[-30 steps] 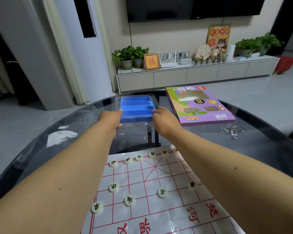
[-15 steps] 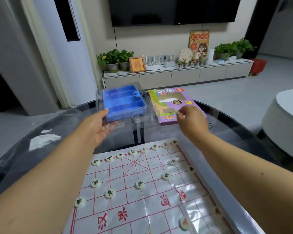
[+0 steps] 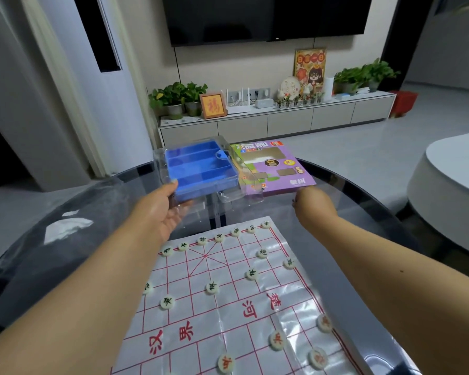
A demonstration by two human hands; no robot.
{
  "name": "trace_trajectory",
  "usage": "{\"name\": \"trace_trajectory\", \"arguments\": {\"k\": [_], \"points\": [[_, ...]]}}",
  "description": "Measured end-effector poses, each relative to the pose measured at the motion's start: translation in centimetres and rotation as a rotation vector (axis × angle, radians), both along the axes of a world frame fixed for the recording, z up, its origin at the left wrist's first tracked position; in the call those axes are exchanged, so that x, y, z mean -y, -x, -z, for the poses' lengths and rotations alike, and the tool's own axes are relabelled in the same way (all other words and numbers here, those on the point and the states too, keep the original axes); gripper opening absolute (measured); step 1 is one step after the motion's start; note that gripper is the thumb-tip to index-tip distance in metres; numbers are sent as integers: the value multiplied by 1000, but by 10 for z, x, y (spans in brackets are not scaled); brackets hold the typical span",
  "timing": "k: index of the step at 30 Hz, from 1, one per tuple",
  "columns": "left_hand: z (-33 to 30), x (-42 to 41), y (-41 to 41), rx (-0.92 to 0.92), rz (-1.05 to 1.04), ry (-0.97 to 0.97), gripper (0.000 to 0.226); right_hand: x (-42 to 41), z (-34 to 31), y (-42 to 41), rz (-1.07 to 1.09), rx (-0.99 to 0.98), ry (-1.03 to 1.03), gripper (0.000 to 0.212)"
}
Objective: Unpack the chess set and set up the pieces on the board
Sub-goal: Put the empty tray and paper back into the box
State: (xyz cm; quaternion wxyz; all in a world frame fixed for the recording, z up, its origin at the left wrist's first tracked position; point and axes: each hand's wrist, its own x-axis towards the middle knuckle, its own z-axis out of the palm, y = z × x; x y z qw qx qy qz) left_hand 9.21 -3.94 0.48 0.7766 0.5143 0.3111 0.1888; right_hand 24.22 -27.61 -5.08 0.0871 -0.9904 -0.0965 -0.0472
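Blue tray in its clear shell looks light, flimsy; left hand grips its near corner, thumb on top. Right hand pinches the purple box edge.

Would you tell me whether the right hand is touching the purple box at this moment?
Touching. The head view shows the right hand with its fingers curled onto the near edge of the purple box, no gap between them.
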Motion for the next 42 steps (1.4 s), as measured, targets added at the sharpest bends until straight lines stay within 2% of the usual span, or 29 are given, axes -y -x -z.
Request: {"name": "trace_trajectory", "arguments": {"k": [2, 5, 7, 9, 12, 15, 18, 21, 22, 24, 26, 29, 31, 34, 36, 38, 42], "points": [[0, 4, 1, -4, -6, -12, 13, -1, -12, 5, -20, 4, -114, 9], [2, 6, 1, -11, -21, -25, 15, -7, -47, 16, -107, 72, -575, 24], [4, 7, 0, -17, -39, -28, 17, -18, -74, 28, -236, 79, -851, 20], [5, 10, -1, -22, -36, -24, 17, -31, -92, 44, -378, 24, -946, 12], [5, 16, 0, -16, -15, -8, 16, -45, -96, 61, -528, -58, -838, 9], [3, 18, 1, -21, -9, -17, 16, -48, -84, 65, -603, -26, -660, 8], [4, 17, 2, -39, -7, -40, 20, -41, -81, 59, -604, 5, -678, 14], [7, 14, 3, -44, -11, -7, 22, -23, -80, 43, -383, 70, -854, 15], [7, 14, 2, -44, -10, 8, 22, -14, -76, 32, -260, 89, -827, 15], [9, 14, 2, -50, -12, 21, 21, 8, -57, 8, -35, 89, -593, 13], [9, 15, 2, -53, -6, 25, 20, 28, -34, -6, 78, 38, -332, 14], [9, 17, 1, -41, -8, 48, 22, 44, -7, -12, 45, -24, -40, 25], [10, 18, 0, -43, -6, 55, 22, 45, -2, -11, 22, -15, 68, 27], [12, 19, 0, -40, -11, 67, 23, 40, -3, -12, 46, -21, 50, 17], [12, 21, 1, -42, -15, 69, 22, 38, -4, -13, 43, -74, 10, 23], [11, 22, 2, -42, -17, 72, 22, 37, -5, -12, 16, -105, -9, 11], [10, 22, 4, -34, -31, 89, 21, 36, -4, -8, 26, -105, 3, 29]]}}
